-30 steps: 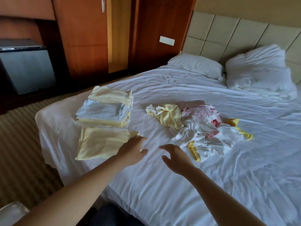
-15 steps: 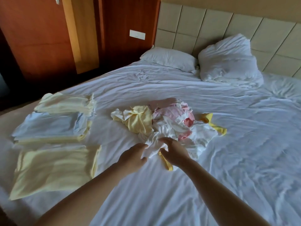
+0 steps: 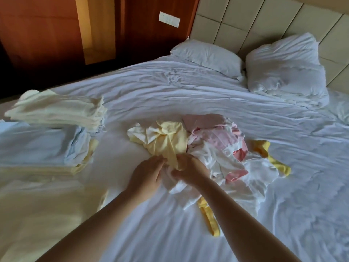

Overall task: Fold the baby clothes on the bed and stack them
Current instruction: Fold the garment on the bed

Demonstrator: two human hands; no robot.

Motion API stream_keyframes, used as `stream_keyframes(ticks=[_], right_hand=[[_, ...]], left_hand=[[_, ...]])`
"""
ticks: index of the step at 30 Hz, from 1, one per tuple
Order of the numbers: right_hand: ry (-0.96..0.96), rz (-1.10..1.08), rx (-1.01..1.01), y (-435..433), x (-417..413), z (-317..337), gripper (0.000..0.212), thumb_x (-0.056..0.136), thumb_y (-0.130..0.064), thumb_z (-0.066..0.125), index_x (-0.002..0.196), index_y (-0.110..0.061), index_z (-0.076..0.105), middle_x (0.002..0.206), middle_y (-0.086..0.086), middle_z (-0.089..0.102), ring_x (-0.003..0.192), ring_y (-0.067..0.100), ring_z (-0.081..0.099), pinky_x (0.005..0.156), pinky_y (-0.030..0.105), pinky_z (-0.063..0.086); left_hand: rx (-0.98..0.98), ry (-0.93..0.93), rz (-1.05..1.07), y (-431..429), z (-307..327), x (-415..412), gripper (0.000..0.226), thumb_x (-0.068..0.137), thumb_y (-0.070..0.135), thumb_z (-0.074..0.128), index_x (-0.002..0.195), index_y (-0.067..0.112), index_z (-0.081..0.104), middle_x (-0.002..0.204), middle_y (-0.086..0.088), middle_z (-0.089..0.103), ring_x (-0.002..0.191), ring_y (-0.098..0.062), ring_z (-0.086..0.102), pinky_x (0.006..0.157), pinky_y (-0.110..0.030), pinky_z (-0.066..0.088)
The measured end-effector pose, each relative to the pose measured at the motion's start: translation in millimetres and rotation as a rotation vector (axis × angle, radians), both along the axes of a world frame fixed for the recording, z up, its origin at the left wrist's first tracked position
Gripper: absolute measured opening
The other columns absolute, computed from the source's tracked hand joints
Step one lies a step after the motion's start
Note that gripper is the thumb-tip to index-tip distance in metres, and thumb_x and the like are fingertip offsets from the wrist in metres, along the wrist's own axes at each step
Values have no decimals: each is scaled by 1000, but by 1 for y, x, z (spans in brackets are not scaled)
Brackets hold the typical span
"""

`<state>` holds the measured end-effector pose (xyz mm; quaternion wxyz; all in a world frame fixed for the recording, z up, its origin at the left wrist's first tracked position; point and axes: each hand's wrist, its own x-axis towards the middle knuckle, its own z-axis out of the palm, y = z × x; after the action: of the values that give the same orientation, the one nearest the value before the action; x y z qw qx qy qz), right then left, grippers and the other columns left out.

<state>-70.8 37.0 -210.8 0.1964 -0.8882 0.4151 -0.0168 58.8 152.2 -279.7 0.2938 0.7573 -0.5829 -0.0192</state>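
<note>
Left hand [image 3: 146, 174] and right hand [image 3: 190, 170] sit side by side, both curled onto the pale yellow garment [image 3: 166, 140] at the near edge of the unfolded clothes pile [image 3: 217, 142] on the bed [image 3: 170, 91]; folded stacks [image 3: 56, 112] lie left of that pile, well apart.

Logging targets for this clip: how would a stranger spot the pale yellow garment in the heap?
On the white bed, find the unfolded heap right of the folded stacks. The pale yellow garment crumples on its left side, just beyond the left hand. Its neighbours are pink and white, and the trims nearby are far brighter yellow.
</note>
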Motion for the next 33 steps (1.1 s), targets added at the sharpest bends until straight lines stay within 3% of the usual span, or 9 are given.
stream_keyframes(ticks=[3, 6, 9, 11, 15, 19, 23, 27, 33], right_hand=[[-9, -1, -50, -3, 10, -9, 22, 85, -37, 57, 101, -27, 67, 103, -6, 66, 94, 21, 63, 73, 36, 53], [-31, -17, -34, -3, 9, -7, 25, 95, -37, 50, 103, -20, 68, 93, 2, 70, 91, 24, 66, 73, 36, 53], [-131, -9, -3, 8, 3, 11, 27, 98, -30, 50, 114, -17, 68, 106, 6, 71, 102, 26, 64, 85, 37, 50], [-191, 11, 13, 18, -4, 26, 28, 100, -27, 48, 117, -15, 66, 107, 6, 70, 101, 25, 62, 86, 35, 48], [-311, 24, 54, 44, -25, 50, 23, 101, -22, 46, 80, -20, 55, 71, -6, 55, 71, 16, 52, 65, 30, 35], [-404, 67, 53, 82, -55, 75, 33, 101, -21, 46, 68, -27, 45, 63, -8, 47, 60, 1, 45, 56, 17, 32], [-368, 128, 37, 121, -102, 77, 34, 101, -22, 47, 67, -23, 42, 62, -5, 46, 60, 7, 42, 57, 21, 32], [-273, 161, 68, 157, -148, 54, 33, 100, -27, 49, 68, -34, 45, 66, -11, 51, 64, 5, 45, 64, 25, 36], [-121, 280, 192, 205, -194, 24, 28, 98, -35, 50, 70, -31, 53, 62, -15, 52, 62, 3, 45, 67, 29, 40]], left_hand=[[-47, 6, 8, 0, -7, 0, 44, 80, 12, 54, 122, 13, 66, 122, -9, 67, 105, -30, 67, 85, -39, 54], [-103, 122, 21, 3, -8, 1, 43, 88, 9, 51, 129, 13, 61, 126, -7, 64, 110, -29, 63, 91, -32, 47], [-139, 261, 12, 7, 9, -2, 48, 94, 7, 54, 140, 22, 51, 144, 4, 50, 129, -15, 49, 100, -22, 36], [-144, 204, -7, 12, 26, -3, 51, 94, 10, 55, 142, 27, 47, 152, 7, 39, 135, -13, 42, 102, -25, 38], [-97, 119, 12, 30, 56, -7, 48, 92, 15, 59, 138, 29, 50, 158, 4, 29, 135, -16, 45, 93, -31, 46], [-165, 101, -25, 57, 70, -24, 24, 92, 16, 60, 116, 20, 62, 146, 1, 47, 133, -19, 48, 95, -34, 47], [-95, 182, 14, 101, 78, -62, 12, 97, 27, 54, 109, 27, 56, 105, 10, 69, 95, -17, 65, 77, -33, 51], [21, 141, -31, 155, 61, -103, 16, 98, 29, 53, 113, 28, 58, 101, 11, 69, 89, -13, 66, 67, -24, 42], [117, 100, -146, 217, 42, -140, 25, 99, 33, 52, 120, 26, 62, 110, 12, 69, 99, -9, 64, 78, -23, 47]])
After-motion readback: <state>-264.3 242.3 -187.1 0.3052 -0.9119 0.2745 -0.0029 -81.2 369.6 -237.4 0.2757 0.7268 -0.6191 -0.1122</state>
